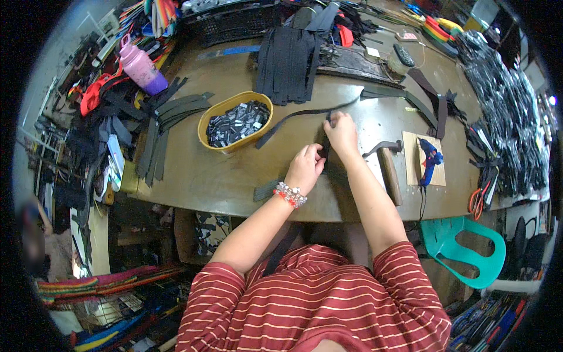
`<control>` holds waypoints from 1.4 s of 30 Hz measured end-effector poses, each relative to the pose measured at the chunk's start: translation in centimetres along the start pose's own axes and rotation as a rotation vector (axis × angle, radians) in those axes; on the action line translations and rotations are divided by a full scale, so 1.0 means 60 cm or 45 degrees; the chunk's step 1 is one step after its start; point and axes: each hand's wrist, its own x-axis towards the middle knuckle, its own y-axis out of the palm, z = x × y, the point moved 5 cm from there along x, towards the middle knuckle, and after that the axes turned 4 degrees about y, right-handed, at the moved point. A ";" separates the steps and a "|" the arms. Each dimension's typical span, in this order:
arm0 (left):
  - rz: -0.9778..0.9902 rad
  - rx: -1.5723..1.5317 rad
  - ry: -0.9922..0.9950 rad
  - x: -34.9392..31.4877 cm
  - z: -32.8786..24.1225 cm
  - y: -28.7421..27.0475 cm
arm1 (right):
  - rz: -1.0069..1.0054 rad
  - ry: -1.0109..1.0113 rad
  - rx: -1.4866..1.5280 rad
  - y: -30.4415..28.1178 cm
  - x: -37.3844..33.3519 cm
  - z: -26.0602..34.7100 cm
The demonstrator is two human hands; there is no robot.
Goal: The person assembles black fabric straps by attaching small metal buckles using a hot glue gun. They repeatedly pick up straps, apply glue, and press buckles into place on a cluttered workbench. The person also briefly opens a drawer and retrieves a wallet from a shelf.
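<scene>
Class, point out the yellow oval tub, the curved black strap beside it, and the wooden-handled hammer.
Yellow oval tub (226, 149), head view: near wall.
Curved black strap (300, 112), head view: middle.
Wooden-handled hammer (390, 177), head view: handle.

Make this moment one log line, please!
right hand: pinching black strap | left hand: at strap, grip unclear | left: yellow tub of black pieces | right: hammer, blue tool on cardboard

Smooth yellow plastic tub (204, 130), glossy tabletop (193, 188) beneath tub, matt black cloth strap (305, 111) beside tub, wood-handled metal hammer (390, 177) right of tub, matt cardboard (413, 157) farther right.
</scene>
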 end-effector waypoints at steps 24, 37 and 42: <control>-0.068 0.240 0.198 0.001 -0.020 -0.008 | 0.318 -0.297 0.080 -0.052 -0.143 -0.038; 0.361 -0.355 -0.078 -0.017 -0.010 -0.016 | 0.091 -0.490 -0.096 -0.039 -0.178 -0.018; 0.424 -0.330 0.004 -0.022 -0.016 -0.021 | 0.240 -0.458 -0.201 -0.041 -0.189 -0.009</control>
